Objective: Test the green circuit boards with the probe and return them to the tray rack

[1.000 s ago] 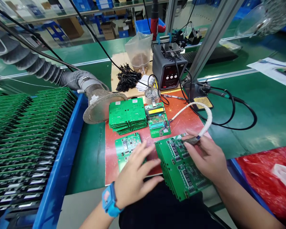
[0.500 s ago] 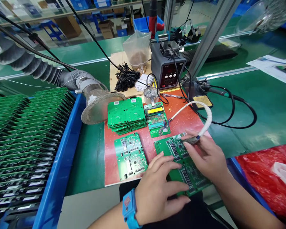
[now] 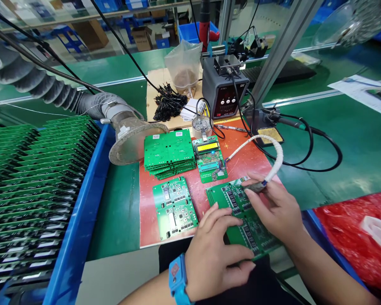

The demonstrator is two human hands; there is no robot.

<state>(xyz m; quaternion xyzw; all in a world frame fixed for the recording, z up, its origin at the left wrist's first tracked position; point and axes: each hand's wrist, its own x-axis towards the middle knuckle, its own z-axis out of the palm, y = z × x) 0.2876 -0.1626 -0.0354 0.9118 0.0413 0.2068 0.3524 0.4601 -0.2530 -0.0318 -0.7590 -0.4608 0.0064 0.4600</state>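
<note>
While my right hand (image 3: 281, 207) has stayed where it was, my left hand (image 3: 209, 254) has come across from the lone circuit panel (image 3: 178, 212) and settled on the near left part of the board stack (image 3: 249, 233). That leaves the lone panel fully in view, and it brings both my hands to the same stack, which I take to be a way of steadying it under the grey connector (image 3: 257, 187).

My left hand is loosely open, its fingers parted and slightly bent, with the fingertips over the top board beside its digit displays; it grips nothing that I can see, though whether the thumb bears on the board I cannot tell. My right hand is mostly closed, thumb and fingers pinching the grey connector, whose tip sits at the upper part of the top board, near the chips. How firmly it presses there I can't make out.

From the connector, the white-wrapped cable (image 3: 277, 156) arches up beyond my right hand and back down to the tester board (image 3: 208, 147) with the yellow screen, ahead of my left hand. The lone panel lies ahead and to the left of that hand on the red mat (image 3: 147, 212), with a taller pile of green panels (image 3: 168, 150) just beyond it. Farther ahead of both hands stands the soldering station (image 3: 227, 91).
</note>
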